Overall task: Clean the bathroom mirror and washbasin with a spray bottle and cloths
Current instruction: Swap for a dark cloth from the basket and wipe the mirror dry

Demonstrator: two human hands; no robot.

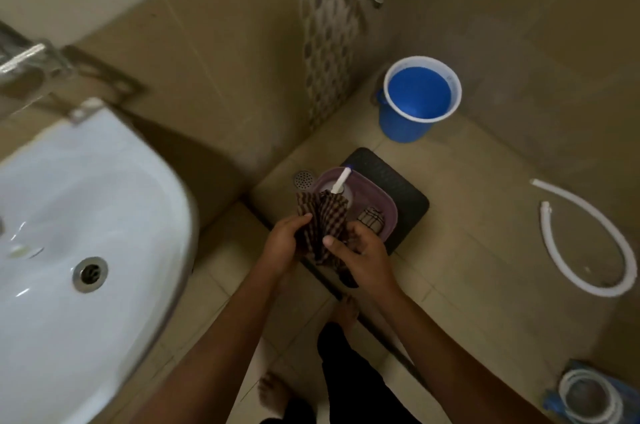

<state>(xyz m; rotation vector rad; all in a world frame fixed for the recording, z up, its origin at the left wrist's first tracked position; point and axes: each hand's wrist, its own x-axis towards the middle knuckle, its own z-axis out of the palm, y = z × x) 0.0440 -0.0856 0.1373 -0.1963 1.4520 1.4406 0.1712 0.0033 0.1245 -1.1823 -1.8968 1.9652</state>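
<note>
Both hands — left hand [282, 243], right hand [363, 255] — pinch the dark brown checked cloth [322, 221] at centre frame, above the purple plastic basin [375, 197]; soft and limp, likely best gathered by its bunched middle — white ceramic washbasin [104, 216] lies lower left

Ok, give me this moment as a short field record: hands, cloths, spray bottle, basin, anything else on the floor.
left hand: grips the checked cloth from its left side
right hand: pinches the same cloth, thumb on top
second cloth: folded, lying in the purple tub
spray bottle: white nozzle shows in the tub, body mostly hidden
tub support: black mat on the floor
washbasin: to the person's left, untouched
bucket: blue, by the wall
hose: white, curved on the floor
</note>
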